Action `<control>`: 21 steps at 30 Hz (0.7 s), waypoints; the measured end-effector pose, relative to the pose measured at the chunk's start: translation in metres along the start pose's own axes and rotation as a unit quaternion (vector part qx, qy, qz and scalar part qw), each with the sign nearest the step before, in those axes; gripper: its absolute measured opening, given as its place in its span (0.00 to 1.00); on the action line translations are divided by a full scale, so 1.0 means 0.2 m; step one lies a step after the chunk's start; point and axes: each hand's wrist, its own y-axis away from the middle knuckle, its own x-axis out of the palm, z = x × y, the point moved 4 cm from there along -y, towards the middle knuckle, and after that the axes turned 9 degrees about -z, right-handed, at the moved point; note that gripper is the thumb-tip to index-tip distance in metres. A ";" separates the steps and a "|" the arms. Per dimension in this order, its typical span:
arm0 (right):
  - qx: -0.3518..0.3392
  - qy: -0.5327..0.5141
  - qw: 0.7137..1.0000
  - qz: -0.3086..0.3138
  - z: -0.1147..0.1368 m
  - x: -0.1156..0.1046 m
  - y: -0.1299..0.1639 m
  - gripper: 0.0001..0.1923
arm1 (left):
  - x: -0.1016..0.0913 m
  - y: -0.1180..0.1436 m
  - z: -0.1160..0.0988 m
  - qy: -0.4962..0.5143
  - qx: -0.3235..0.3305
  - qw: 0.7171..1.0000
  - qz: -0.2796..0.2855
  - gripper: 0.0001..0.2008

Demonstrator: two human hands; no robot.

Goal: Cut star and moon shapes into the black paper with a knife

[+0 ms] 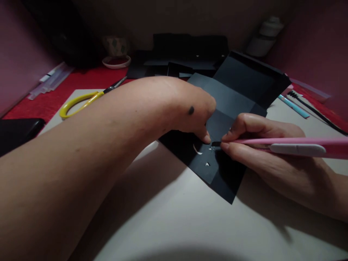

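Cutting work on the black card (231,98), which lies creased and partly folded on the pale mat (174,217), mid-table, w/ its near corner pointing at the person. Right hand (272,159) is wrapped around a pink craft knife (293,146), pen-style hold, blade tip down on the card right by a few small pale nicks and a curved slit already showing through. Left hand (190,108) comes across from the left, fingertips (207,137) pressed on the card just beside the blade, pinning it flat, holding nothing. Looks to me like small shapes are being cut out, part done, approx. three marks visible. Next stroke prob. needs the pinning fingers kept clear of the blade path and steady, light pressure, since the cuts are tiny. Hard to see: the blade itself is lost in shadow between the two hands, room is dim, and black on black hides the cut lines. Yellow-handled scissors (81,101) lie behind the left forearm, partly covered. More black pieces are stacked at the back, unclear what exactly.
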 end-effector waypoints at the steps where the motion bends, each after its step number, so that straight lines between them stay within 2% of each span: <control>1: -0.005 -0.002 1.000 -0.005 0.00 0.00 0.00 0.06 | 0.00 0.00 0.00 0.000 -0.001 1.000 0.001 0.32; 7: -0.006 -0.011 1.000 -0.014 0.00 0.00 0.00 0.07 | 0.00 0.00 -0.01 0.001 -0.005 1.000 -0.012 0.34; 16: 0.015 -0.013 1.000 -0.002 0.01 0.00 -0.01 0.05 | -0.02 0.00 -0.04 0.015 -0.015 0.999 -0.028 0.28; 21: 0.029 -0.025 0.999 0.011 0.00 0.00 0.00 0.05 | -0.02 0.00 -0.04 0.012 -0.014 1.000 -0.025 0.31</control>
